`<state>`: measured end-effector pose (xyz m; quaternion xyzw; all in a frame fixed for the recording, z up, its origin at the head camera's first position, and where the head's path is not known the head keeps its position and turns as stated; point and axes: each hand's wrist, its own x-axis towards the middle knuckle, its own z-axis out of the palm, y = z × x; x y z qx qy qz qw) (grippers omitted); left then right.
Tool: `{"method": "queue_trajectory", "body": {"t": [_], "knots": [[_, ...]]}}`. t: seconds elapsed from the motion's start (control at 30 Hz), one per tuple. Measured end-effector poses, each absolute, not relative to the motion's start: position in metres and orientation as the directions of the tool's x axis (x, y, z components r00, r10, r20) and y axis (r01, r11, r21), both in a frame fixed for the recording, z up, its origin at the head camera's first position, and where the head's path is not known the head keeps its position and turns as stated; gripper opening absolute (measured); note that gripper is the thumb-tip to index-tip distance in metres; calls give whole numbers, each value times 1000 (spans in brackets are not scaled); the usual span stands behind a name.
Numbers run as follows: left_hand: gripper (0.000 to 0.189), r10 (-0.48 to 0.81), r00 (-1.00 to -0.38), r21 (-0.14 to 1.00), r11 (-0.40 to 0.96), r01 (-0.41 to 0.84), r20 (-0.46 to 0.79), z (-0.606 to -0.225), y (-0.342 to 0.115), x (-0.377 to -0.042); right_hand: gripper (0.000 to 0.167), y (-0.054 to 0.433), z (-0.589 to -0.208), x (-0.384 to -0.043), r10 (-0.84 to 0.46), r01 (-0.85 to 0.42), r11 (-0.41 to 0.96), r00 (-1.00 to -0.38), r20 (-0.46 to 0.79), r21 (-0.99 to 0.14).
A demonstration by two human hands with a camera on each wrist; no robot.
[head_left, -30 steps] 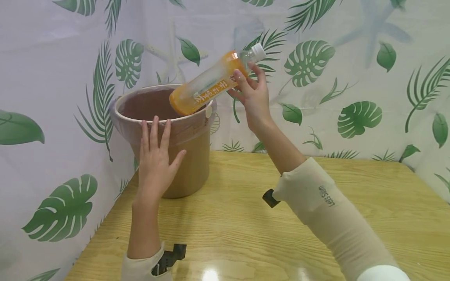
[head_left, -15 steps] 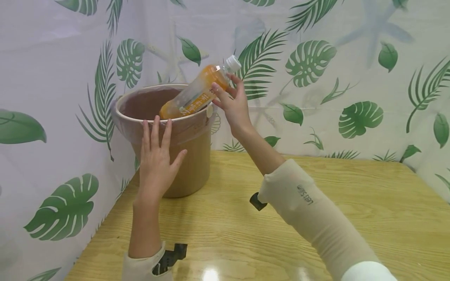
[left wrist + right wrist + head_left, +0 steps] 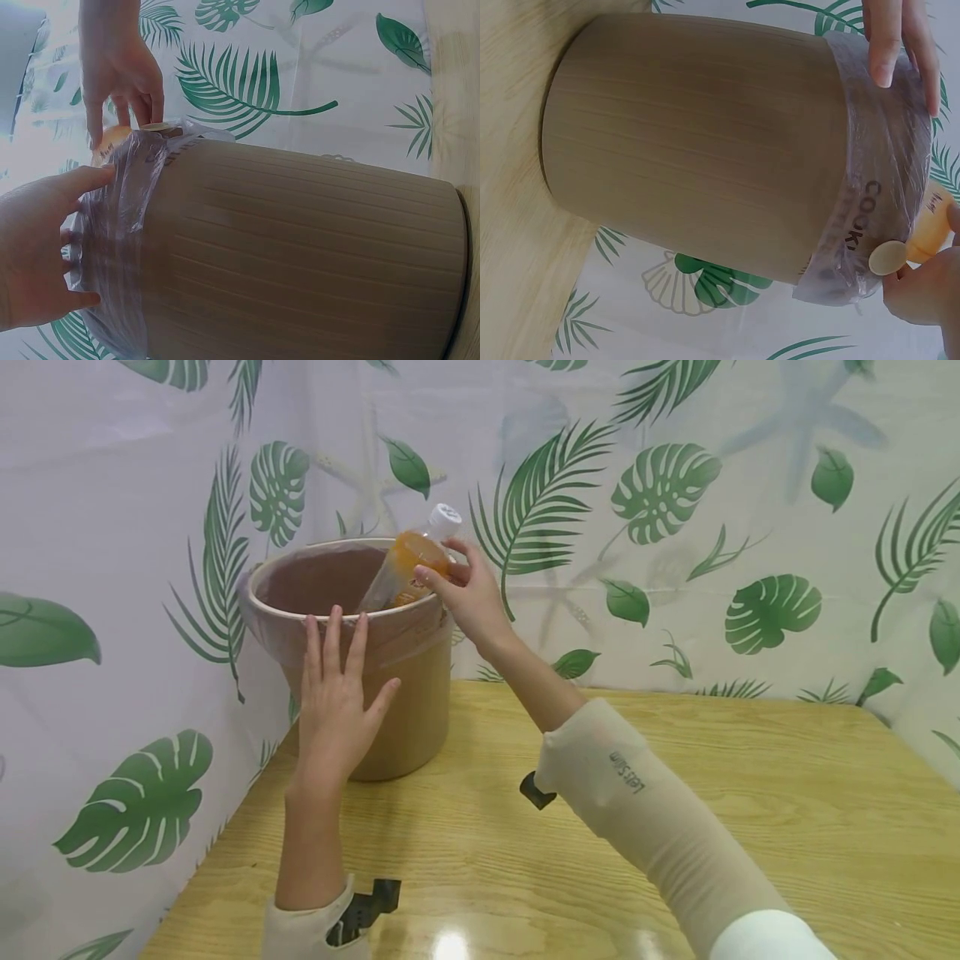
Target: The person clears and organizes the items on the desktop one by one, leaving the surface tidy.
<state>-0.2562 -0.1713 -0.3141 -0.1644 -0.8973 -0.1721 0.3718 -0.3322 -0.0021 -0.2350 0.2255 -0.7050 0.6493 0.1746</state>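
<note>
A tan trash bin (image 3: 405, 710) stands on the table, its rim wrapped in a thin clear plastic bag (image 3: 120, 247). My left hand (image 3: 333, 710) rests on the near side of the rim with fingers straight and spread. My right hand (image 3: 472, 597) holds a plastic bottle (image 3: 420, 553) near its neck, thumb on one side and fingers on the other. Tilted, the bottle has its white cap (image 3: 446, 517) up and its lower end inside the bin, hidden by the near rim. Its orange shoulder shows beside the right hand (image 3: 926, 292) in the right wrist view.
The bin stands on a wooden table (image 3: 637, 802) near its left back corner. Behind and to the left hangs a white cloth (image 3: 540, 468) printed with green leaves. A round tan knob (image 3: 887, 258) sits on the bin's rim close to the right hand.
My right hand has moved left and down with the bottle, lowering its bottom end into the bin and tilting it more upright. The left hand has stayed on the rim.
</note>
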Motion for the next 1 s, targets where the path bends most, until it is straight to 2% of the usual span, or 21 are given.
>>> {"method": "queue_trajectory", "body": {"t": [0.2, 0.5, 0.87, 1.0], "knots": [[82, 168, -676, 185, 890, 418, 717, -314, -171, -256, 54, 0, -235, -330, -145, -546, 250, -837, 527, -799], [80, 162, -682, 201, 885, 421, 713, -315, -172, -256, 58, 11, -235, -326, -135, -541, 204, -841, 524, -816], [78, 146, -668, 216, 878, 427, 729, -319, -174, -258, 59, 50, -247, -325, -116, -523, 280, -851, 512, -805], [78, 151, -656, 179, 896, 407, 739, -321, -170, -257, 58, 75, -257, -319, -118, -530, 350, -843, 525, -772]]}}
